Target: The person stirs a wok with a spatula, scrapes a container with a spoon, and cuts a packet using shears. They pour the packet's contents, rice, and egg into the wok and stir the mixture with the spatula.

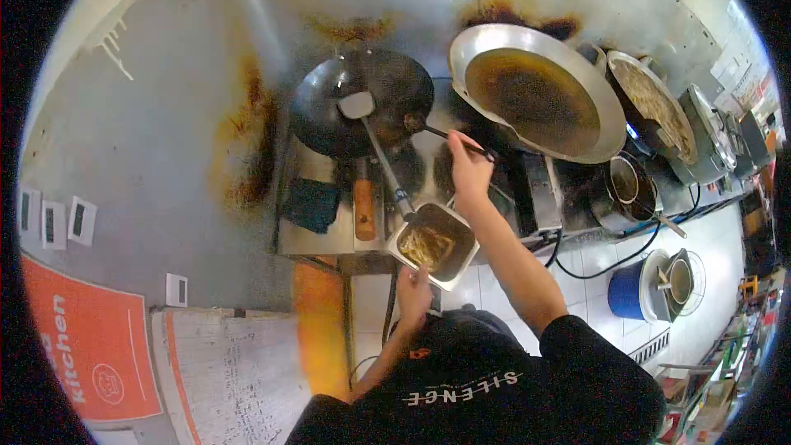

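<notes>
My left hand point(414, 292) grips the near rim of a rectangular metal container point(463, 257), with its fingers closed. Pale, strand-like food point(424, 245) lies inside the container. My right hand point(471, 171) is wrapped round the black handle of a ladle point(445, 132), whose small dark head is over the right side of a black wok point(317, 111). A wok spatula point(357, 105) leans with its blade in the wok, its handle ending by the container's upper left corner. The wok's wooden handle point(363, 206) points towards me.
A wide metal pan point(606, 119) of dark oil stands to the right. Beyond it are a pan of bubbling liquid point(651, 99), a lidded pot point(709, 136) and a smaller pot point(626, 185). A dark cloth point(311, 204) lies left of the wok handle. A blue bucket point(628, 292) stands on the floor.
</notes>
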`<state>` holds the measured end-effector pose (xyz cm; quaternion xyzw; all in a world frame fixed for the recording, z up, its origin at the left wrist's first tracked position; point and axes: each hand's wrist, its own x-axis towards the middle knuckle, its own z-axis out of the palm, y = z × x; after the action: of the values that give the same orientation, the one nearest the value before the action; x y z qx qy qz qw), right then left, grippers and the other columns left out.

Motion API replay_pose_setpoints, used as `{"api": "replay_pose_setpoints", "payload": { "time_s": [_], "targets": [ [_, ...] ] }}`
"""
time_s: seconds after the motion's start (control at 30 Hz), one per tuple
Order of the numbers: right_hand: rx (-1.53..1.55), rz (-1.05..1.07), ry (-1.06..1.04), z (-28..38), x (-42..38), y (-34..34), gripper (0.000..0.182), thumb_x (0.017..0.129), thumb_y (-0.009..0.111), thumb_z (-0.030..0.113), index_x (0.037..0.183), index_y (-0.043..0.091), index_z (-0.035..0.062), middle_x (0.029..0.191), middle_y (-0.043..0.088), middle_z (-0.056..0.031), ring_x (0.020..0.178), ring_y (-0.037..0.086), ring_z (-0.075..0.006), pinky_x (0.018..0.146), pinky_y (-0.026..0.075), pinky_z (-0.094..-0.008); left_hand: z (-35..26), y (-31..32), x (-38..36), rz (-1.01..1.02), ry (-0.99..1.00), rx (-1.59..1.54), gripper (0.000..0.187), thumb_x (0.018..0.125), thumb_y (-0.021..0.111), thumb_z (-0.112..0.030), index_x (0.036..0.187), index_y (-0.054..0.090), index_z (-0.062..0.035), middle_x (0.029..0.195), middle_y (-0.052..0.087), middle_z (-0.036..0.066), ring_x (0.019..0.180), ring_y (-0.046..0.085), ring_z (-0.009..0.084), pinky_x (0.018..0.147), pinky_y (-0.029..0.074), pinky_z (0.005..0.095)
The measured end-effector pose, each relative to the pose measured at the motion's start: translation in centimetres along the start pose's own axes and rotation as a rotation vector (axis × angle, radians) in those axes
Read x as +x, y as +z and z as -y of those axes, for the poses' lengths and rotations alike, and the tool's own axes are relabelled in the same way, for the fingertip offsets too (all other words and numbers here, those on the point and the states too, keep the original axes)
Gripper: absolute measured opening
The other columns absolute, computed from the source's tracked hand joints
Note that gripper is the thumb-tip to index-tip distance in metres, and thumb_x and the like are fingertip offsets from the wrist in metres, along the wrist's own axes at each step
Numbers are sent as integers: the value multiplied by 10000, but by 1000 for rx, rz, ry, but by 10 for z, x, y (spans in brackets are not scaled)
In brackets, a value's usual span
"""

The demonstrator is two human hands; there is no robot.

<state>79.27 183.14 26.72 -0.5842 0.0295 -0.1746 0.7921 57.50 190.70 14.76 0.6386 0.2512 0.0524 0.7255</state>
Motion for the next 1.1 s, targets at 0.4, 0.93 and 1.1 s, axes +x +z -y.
{"api": "replay_pose_setpoints", "payload": {
  "time_s": [0.4,0.93,1.1],
  "targets": [
    [-938,622,-460,-8,-130,-173,278,722,661,54,1000,668,59,1013,673,-53,750,576,-182,690,454,-306,3,6,-13,15,187,299,215,919,552,-208,973,547,-1,775,619,162,686,604,202,621,451,358],
    [-1392,947,-852,17,-120,-175,247,707,569,188,928,619,91,1035,606,6,874,514,-167,761,404,-335,-73,52,-55,34,240,445,206,926,536,-168,828,473,2,610,491,71,535,463,140,506,373,302],
    [-1401,734,-738,30,-136,-172,118,726,548,209,772,604,116,857,610,0,885,497,-195,773,388,-372,-37,53,-39,-5,410,407,210,919,546,-171,815,477,-1,607,492,94,522,463,173,515,385,319]
  ]
}}
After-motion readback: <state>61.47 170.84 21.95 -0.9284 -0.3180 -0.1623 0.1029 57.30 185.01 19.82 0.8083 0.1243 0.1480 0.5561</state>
